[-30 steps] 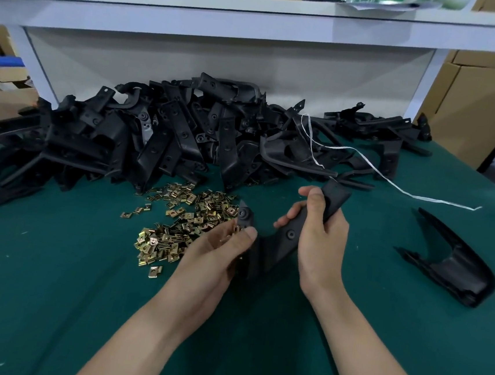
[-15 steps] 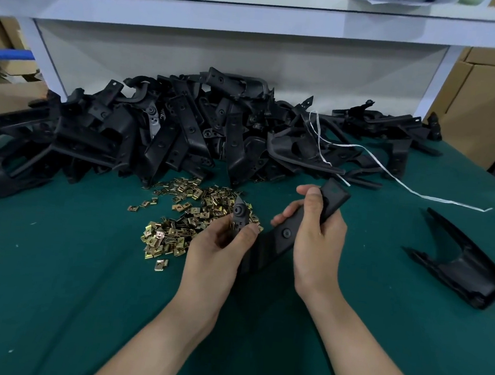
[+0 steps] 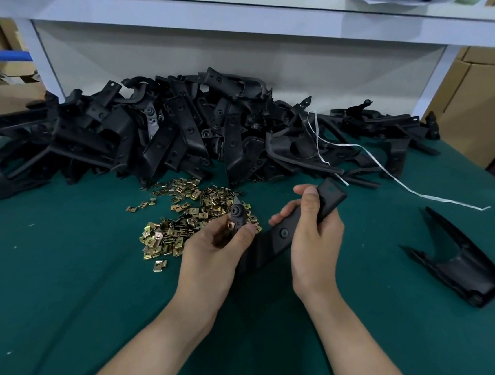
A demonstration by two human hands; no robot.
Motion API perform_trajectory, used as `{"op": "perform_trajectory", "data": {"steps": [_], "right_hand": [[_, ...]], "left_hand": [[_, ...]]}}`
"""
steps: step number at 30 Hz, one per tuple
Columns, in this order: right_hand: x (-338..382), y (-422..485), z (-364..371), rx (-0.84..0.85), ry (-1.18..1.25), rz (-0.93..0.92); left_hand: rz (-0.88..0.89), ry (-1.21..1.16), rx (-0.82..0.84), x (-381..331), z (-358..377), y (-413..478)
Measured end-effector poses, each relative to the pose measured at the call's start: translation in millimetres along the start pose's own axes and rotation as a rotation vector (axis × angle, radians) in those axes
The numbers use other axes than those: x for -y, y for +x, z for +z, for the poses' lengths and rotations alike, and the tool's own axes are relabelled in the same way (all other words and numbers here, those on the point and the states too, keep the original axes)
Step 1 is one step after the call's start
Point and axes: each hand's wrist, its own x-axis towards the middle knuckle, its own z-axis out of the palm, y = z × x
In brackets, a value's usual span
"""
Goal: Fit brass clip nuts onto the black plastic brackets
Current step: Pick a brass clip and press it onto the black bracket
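Note:
I hold one black plastic bracket (image 3: 281,236) above the green table. My right hand (image 3: 314,236) grips its upper arm, thumb on top. My left hand (image 3: 219,245) pinches a brass clip nut (image 3: 231,225) against the bracket's lower left tab, just under the tab's round boss. A loose heap of brass clip nuts (image 3: 189,215) lies on the mat directly left of my hands. A big pile of black brackets (image 3: 185,133) fills the back of the table.
A single black bracket (image 3: 462,265) lies alone at the right. A white plastic strap (image 3: 392,177) trails from the pile toward the right edge. A white shelf (image 3: 257,10) overhangs the back; cardboard boxes (image 3: 490,102) stand at the right.
My left hand has brought the clip nut up onto the bracket's tab, and the tab end has tilted upward. My right hand keeps the same grip.

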Motion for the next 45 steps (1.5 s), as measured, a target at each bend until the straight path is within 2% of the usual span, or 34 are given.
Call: {"op": "perform_trajectory", "data": {"steps": [8, 13, 18, 45], "right_hand": [[1.5, 0.0, -0.4, 0.0, -0.007, 0.005], [2.2, 0.4, -1.2, -0.011, 0.011, 0.021], [0.4, -0.7, -0.3, 0.012, 0.006, 0.021], [-2.7, -1.1, -0.4, 0.041, -0.017, -0.01]], "left_hand": [[-0.006, 0.095, 0.022, 3.2, 0.5, 2.1], [0.09, 0.39, 0.03, 6.5, -3.2, -0.9], [0.088, 0.477, -0.014, 5.6, -4.0, -2.2], [0.134, 0.553, -0.07, 9.0, -9.2, 1.9]]}}
